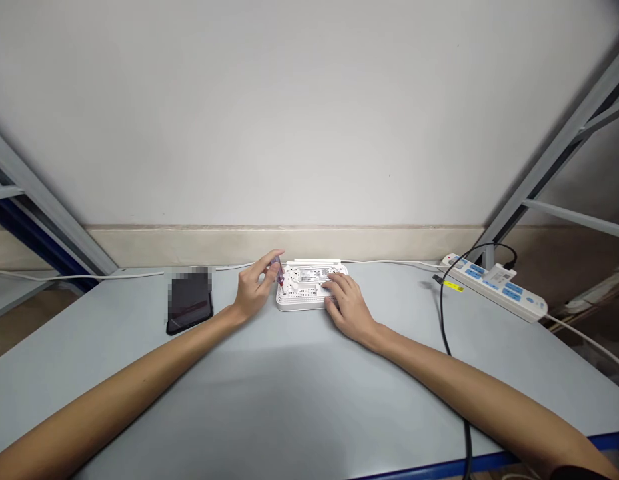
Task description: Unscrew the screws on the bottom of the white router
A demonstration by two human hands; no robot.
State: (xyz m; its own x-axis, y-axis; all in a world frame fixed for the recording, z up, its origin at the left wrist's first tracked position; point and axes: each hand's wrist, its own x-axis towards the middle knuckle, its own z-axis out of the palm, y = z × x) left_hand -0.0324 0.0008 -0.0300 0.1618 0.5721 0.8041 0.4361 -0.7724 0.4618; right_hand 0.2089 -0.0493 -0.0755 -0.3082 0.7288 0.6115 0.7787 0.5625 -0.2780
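Note:
A white box-shaped device (302, 303) with vent holes and a printed label lies on the grey table near the wall. My left hand (256, 285) is closed on a small screwdriver (280, 272) with a clear handle and a red part near its shaft. The screwdriver's tip points down at the device's left end. My right hand (350, 308) rests on the right part of the device, fingers spread over its label side.
A black phone (190, 300) lies left of my left hand. At the right are a white power strip (494, 287) with a plugged-in adapter and a black cable (442, 320) with a yellow tag. Metal frame posts (554, 153) flank the table (269, 400).

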